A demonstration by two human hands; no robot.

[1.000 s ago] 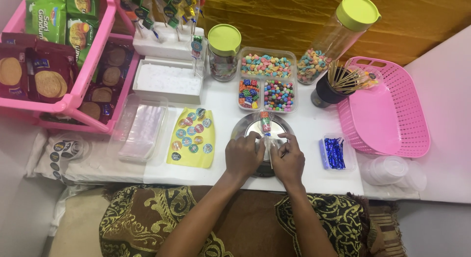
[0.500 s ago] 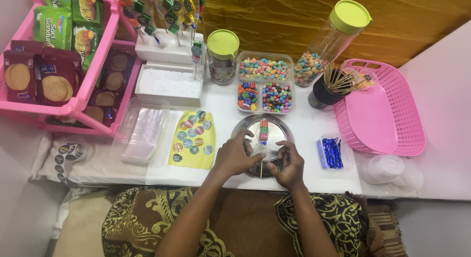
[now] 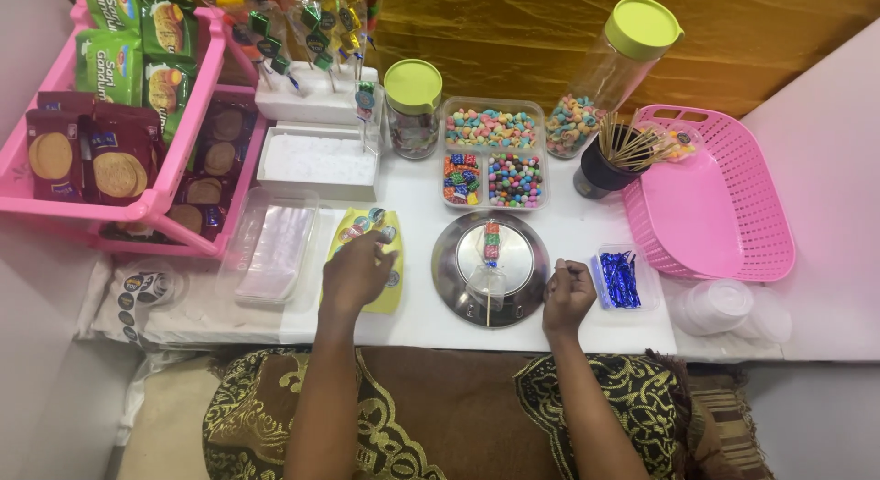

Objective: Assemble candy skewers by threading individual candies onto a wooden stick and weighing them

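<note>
Both hands lie apart on the white table (image 3: 587, 342): the left hand (image 3: 356, 273) rests open-fingered on a yellow sticker sheet (image 3: 392, 292), the right hand (image 3: 568, 295) is curled, whether on anything I cannot tell. Between them sits a round metal plate (image 3: 527, 260) bearing a candy skewer (image 3: 491, 253) wrapped in clear plastic.

Green rectangular biscuit packets (image 3: 137, 49) stood far left in the pink plastic rack (image 3: 197, 113); dark red biscuit packets (image 3: 92, 154) below them; a roll of round stickers (image 3: 147, 286) lay near left.
</note>
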